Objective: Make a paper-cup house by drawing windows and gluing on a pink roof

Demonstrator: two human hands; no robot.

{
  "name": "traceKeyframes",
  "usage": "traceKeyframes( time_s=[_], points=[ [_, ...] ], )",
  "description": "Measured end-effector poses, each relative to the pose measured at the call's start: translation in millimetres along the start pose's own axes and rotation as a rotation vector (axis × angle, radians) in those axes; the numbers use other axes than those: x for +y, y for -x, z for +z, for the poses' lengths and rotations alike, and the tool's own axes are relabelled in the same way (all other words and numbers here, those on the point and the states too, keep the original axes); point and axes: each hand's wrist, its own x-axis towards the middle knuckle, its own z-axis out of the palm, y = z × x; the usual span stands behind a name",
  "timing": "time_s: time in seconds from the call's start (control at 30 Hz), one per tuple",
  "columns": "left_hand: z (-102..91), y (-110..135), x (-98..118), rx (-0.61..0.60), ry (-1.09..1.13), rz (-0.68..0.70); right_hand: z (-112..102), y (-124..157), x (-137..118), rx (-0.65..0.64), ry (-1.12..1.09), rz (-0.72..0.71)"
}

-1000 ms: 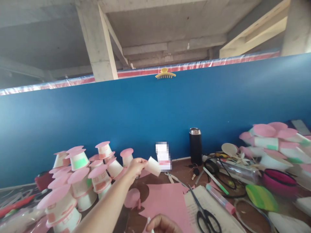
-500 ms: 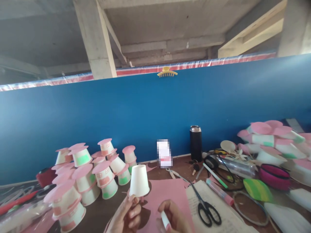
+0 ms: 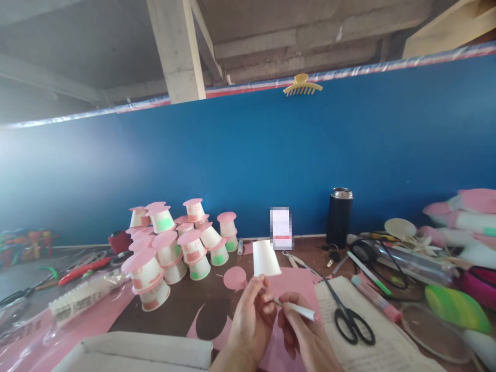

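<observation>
From the head camera, we see the left hand [image 3: 251, 316] drawn back from its long reach a second ago toward the pile of pink-topped cups [image 3: 174, 243]. It now sits low and central beside the right hand [image 3: 304, 333]. Its fingertips are pinched on the rim of the white paper cup [image 3: 266, 257], which stands upside down above them, over the pink sheet [image 3: 289, 281] and well apart from the pile.

The right hand is closed around a white pen [image 3: 297, 309]. Half a second ago only its end showed; now it lies across the hand, tip aimed at the left fingers. The tip may touch them or the cup's rim, but the blur leaves us unsure.

So cup and pen have come together in front of us. The scissors [image 3: 351, 323] lie untouched to the right, and the black flask [image 3: 339, 217] stands by the blue wall.
</observation>
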Motion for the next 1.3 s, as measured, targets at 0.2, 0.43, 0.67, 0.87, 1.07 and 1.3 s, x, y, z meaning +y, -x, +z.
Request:
traceKeyframes(
  time_s=[0.2,0.43,0.67,0.87,1.07,1.3],
  points=[
    [-17.3,5.7,12.3,0.020,-0.053,-0.046,-2.0,-3.8,-1.1,0.037,0.078,-0.021],
    [-51.1,7.5,14.1,-0.132,-0.228,-0.336,-1.9,-3.7,-8.0,0.139,-0.080,0.015],
    [-53.7,3.6,13.9,-0.110,-0.286,-0.354,-15.8,-11.4,-12.2,0.035,-0.112,0.057],
    [-50.6,5.4,7.4,-0.132,-0.258,-0.295,-13.6,-10.8,-7.7,0.064,-0.224,0.087],
    [-41.6,12.0,4.5,-0.070,-0.162,-0.219,-9.7,-11.1,-8.3,0.077,-0.468,0.173],
    [-38.4,17.3,-2.9,-0.064,-0.076,-0.204,-1.5,-4.4,-6.3,-0.023,-0.292,0.157]
  ],
)
